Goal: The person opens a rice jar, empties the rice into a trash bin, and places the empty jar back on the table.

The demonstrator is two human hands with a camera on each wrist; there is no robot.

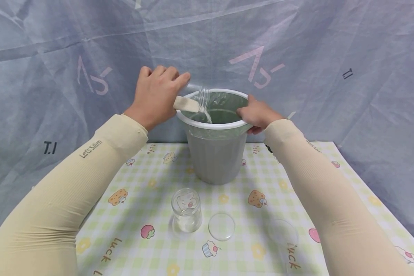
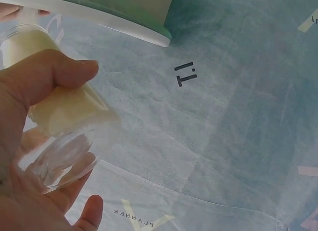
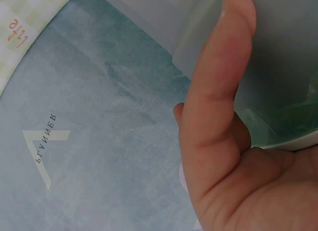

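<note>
My left hand (image 1: 158,94) grips a clear jar (image 1: 204,97) and holds it tipped over the left rim of a grey trash can (image 1: 216,157). Pale powder (image 1: 188,104) lies along the jar's lower side, and a thin stream runs from its mouth into the can. In the left wrist view, thumb and fingers wrap round the jar (image 2: 69,104). A translucent green bag (image 1: 224,101) lines the can under a white rim. My right hand (image 1: 260,113) holds that rim at the right, thumb inside and fingers outside.
A second clear jar (image 1: 187,216) stands on the checked tablecloth (image 1: 151,211) in front of the can. Beside it lies a clear round lid (image 1: 222,227), with another clear disc (image 1: 283,231) farther right. A grey-blue cloth (image 1: 124,38) hangs behind the table.
</note>
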